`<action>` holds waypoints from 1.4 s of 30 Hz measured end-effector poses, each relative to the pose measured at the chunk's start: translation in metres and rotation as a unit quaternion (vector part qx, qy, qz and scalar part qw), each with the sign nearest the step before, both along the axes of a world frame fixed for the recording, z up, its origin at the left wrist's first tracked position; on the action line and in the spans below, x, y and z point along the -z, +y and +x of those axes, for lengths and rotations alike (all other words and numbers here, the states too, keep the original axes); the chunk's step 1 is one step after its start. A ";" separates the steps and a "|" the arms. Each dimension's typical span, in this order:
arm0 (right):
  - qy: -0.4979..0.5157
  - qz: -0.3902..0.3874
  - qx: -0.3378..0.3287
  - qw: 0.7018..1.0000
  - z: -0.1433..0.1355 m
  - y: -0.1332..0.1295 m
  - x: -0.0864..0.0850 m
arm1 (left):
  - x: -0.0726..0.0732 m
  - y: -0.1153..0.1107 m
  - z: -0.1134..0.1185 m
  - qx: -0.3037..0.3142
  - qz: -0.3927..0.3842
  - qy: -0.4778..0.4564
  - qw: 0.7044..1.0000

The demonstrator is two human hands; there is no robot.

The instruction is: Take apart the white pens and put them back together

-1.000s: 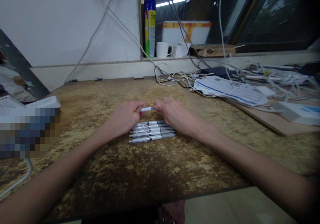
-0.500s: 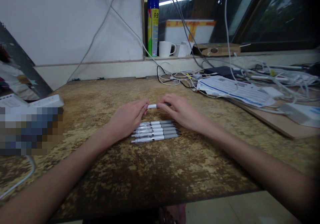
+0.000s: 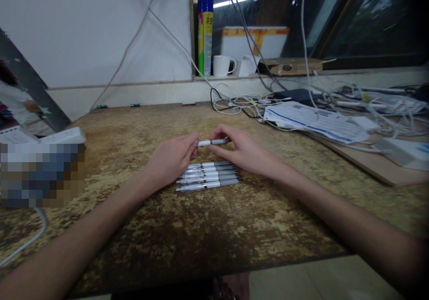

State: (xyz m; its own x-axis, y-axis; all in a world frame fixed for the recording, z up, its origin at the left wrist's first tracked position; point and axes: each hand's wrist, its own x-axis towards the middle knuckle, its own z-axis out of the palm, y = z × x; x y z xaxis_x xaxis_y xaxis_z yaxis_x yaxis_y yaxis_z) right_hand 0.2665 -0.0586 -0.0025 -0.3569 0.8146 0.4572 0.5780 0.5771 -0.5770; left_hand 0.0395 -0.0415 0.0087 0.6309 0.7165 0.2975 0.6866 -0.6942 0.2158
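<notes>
A white and grey pen (image 3: 205, 143) lies level in the air above the table's middle. My left hand (image 3: 172, 157) is closed on its left end, thumb and fingers pinching it. Around the grey part, my right hand (image 3: 239, 146) has thumb and fingers parted, and the pen's barrel shows between them. Whether a fingertip still touches it I cannot tell. Just below both hands, several matching pens (image 3: 211, 175) lie side by side in a row, their dark tips to the right. My left hand covers part of the row's upper left.
Worn wooden table (image 3: 214, 228) beneath. Tangled cables (image 3: 234, 104), printed papers (image 3: 311, 119) and a board (image 3: 372, 170) with a white adapter (image 3: 405, 152) lie at right. A power strip (image 3: 63, 135) is at left. A spray can (image 3: 205, 34) and white mug (image 3: 221, 65) stand on the sill.
My right thumb and fingers have parted around the pen, showing more of its barrel and grey part. My left hand keeps its hold, and the row of pens is unmoved.
</notes>
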 end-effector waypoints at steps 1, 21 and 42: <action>0.002 -0.018 0.001 1.000 0.000 0.000 0.000 | 0.000 0.000 0.000 0.002 0.002 -0.002 1.000; 0.057 -0.087 -0.021 0.994 0.002 0.001 -0.001 | 0.002 0.001 -0.003 0.010 -0.014 -0.028 0.999; 0.145 -0.044 -0.014 0.988 0.009 0.011 -0.004 | -0.004 0.000 -0.003 -0.010 -0.027 -0.055 0.998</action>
